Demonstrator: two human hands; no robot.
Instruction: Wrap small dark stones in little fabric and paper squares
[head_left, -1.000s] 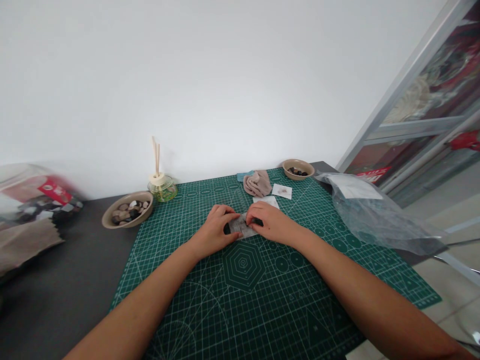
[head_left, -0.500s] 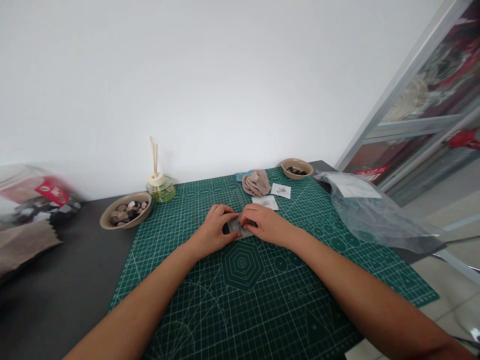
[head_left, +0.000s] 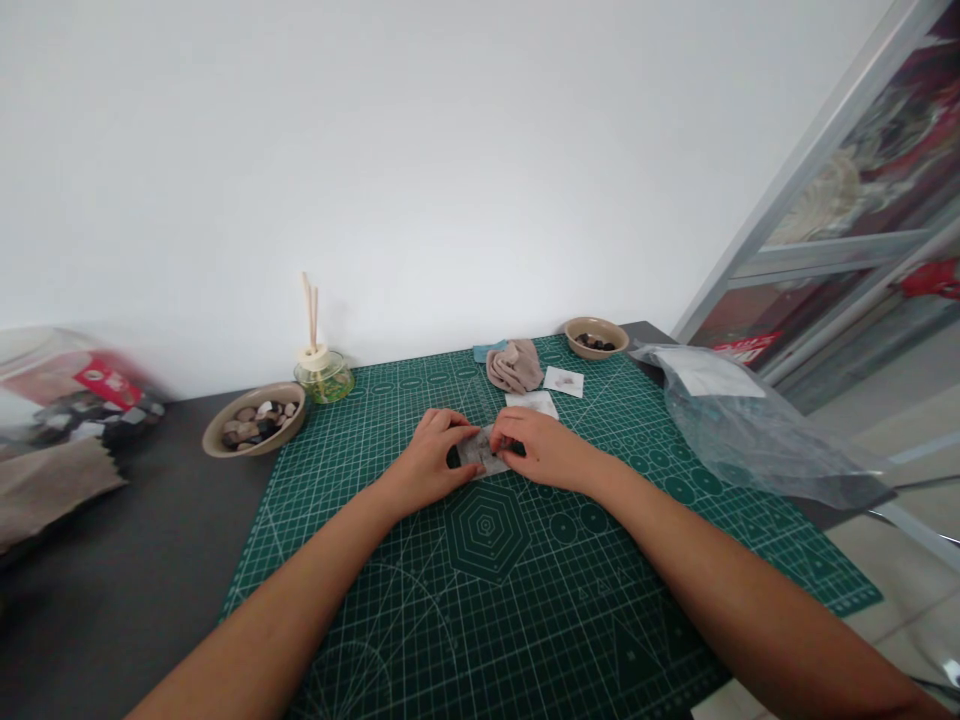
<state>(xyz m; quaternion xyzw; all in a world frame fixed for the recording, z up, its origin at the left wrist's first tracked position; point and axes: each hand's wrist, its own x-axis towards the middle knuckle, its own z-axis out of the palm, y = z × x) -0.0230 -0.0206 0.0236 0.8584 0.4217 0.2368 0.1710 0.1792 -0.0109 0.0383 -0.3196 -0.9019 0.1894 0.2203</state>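
A small, flat grey sheet (head_left: 486, 458) with a mottled face lies on the green cutting mat (head_left: 352, 430); its material is unclear. My left hand (head_left: 433, 455) holds its left end, thumb at the near edge and fingers at the far edge. Over the sheet's right part is my right hand (head_left: 538, 450), its fingers curled down into a pinch. Whatever lies between those fingertips is too small or hidden to name. Just behind my right hand rests a white paper square (head_left: 534, 402), and a printed white card (head_left: 564, 381) sits farther back.
A crumpled beige cloth (head_left: 514, 366) lies at the mat's back. One bowl (head_left: 214, 440) of stones stands left, another bowl (head_left: 616, 337) with dark stones back right. A reed diffuser (head_left: 324, 380) stands by the wall. A clear plastic bag (head_left: 765, 440) covers the right edge.
My right hand has shifted slightly to the right, uncovering more of the grey sheet. The left hand keeps its place on the sheet.
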